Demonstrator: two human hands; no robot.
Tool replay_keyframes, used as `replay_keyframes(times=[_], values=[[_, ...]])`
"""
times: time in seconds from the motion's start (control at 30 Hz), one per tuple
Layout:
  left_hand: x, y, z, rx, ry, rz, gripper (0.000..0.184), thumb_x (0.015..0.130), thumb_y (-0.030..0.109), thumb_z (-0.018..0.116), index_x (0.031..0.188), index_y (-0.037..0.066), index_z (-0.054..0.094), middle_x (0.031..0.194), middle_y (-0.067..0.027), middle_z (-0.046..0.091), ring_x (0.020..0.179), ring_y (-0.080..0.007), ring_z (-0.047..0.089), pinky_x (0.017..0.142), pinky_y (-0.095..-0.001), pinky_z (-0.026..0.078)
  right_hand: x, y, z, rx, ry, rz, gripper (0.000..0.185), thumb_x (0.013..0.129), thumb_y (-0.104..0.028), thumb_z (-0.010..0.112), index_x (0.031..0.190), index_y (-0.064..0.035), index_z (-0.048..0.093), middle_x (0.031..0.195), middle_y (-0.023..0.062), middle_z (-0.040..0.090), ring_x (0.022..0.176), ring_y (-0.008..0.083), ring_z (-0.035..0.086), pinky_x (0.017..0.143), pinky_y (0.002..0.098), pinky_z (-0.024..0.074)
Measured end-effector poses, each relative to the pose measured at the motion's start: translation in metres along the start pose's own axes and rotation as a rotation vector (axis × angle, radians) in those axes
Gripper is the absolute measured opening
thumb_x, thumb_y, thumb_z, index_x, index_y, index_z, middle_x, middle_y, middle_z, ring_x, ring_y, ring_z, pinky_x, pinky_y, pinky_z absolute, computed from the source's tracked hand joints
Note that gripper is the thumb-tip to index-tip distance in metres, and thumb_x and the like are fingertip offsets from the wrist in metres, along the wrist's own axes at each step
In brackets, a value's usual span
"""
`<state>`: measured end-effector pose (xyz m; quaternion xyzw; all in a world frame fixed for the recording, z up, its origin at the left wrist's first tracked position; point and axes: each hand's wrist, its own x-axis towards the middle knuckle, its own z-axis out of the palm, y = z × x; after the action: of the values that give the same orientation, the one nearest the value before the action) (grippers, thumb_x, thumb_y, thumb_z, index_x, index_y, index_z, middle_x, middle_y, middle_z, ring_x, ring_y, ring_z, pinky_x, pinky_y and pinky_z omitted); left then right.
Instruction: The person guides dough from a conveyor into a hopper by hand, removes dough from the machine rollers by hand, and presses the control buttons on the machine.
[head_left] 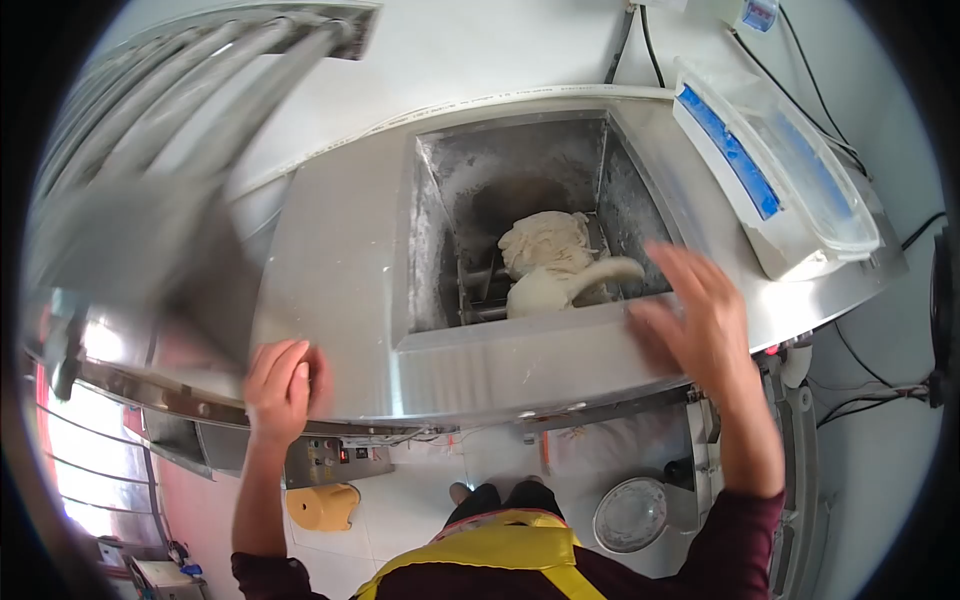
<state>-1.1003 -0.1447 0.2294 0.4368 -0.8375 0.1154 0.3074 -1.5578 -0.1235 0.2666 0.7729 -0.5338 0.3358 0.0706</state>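
Note:
Pale dough (548, 262) lies in a lumpy mass inside the square metal hopper (400, 240), with a thick strand curving toward the right wall. Over the hopper's front right corner is my right hand (690, 305), slightly blurred, fingers and thumb apart, nothing between them. The strand ends just left of its fingertips; touching cannot be made out. My left hand (285, 385) is at the front left edge of the steel top, its fingers curled together; whether anything is inside them is hidden.
A clear plastic bin (755, 215) with blue strips stands at the right of the steel top (335, 250). Blurred metal machinery (120, 235) is at the left. Below are a control panel (335, 455), a yellow stool (322, 507) and a round basin (630, 515).

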Motion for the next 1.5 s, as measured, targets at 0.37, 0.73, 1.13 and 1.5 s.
replay_keyframes(times=[0.37, 0.73, 1.13, 1.5], values=[[0.005, 0.005, 0.001, 0.033, -0.03, 0.017, 0.022, 0.082, -0.005, 0.046, 0.096, -0.01, 0.061, 0.093, -0.0232, 0.064, 0.079, -0.0363, 0.062, 0.071, -0.0418, 0.051, -0.047, 0.027, 0.013, -0.097, 0.041, -0.007, 0.042, 0.097, -0.034, 0.053, 0.097, 0.0056, 0.066, 0.101, 0.0204, 0.07, 0.098, 0.0367, 0.068, 0.078, 0.0407, 0.0539], [-0.007, 0.0, 0.007, 0.163, 0.085, 0.009, 0.016, 0.081, -0.001, 0.06, 0.095, 0.002, 0.068, 0.092, -0.0135, 0.069, 0.079, -0.0308, 0.066, 0.071, -0.0388, 0.053, -0.043, 0.017, 0.013, -0.129, 0.082, 0.047, 0.026, 0.083, -0.013, 0.062, 0.102, 0.0037, 0.067, 0.111, 0.0173, 0.068, 0.108, 0.0368, 0.063, 0.093, 0.0438, 0.0472], [-0.137, 0.0, -0.051, -0.058, 0.292, 0.183, 0.037, 0.072, 0.009, 0.076, 0.107, 0.002, 0.066, 0.114, -0.0111, 0.062, 0.097, -0.0302, 0.062, 0.083, -0.0401, 0.052, -0.098, -0.047, 0.042, -0.061, 0.225, 0.213, 0.027, 0.099, -0.006, 0.047, 0.12, 0.0026, 0.062, 0.121, 0.0158, 0.064, 0.115, 0.0267, 0.06, 0.097, 0.0354, 0.0454], [-0.44, -0.299, -0.179, 0.376, 0.076, -0.472, 0.041, 0.09, 0.026, 0.065, 0.122, 0.002, 0.057, 0.116, -0.0162, 0.06, 0.11, -0.0348, 0.054, 0.094, -0.0421, 0.044, -0.376, -0.341, 0.398, 1.306, -0.434, 1.173, 0.04, 0.093, -0.03, 0.062, 0.123, -0.0026, 0.06, 0.123, 0.0115, 0.063, 0.112, 0.0232, 0.06, 0.092, 0.0379, 0.0476]])
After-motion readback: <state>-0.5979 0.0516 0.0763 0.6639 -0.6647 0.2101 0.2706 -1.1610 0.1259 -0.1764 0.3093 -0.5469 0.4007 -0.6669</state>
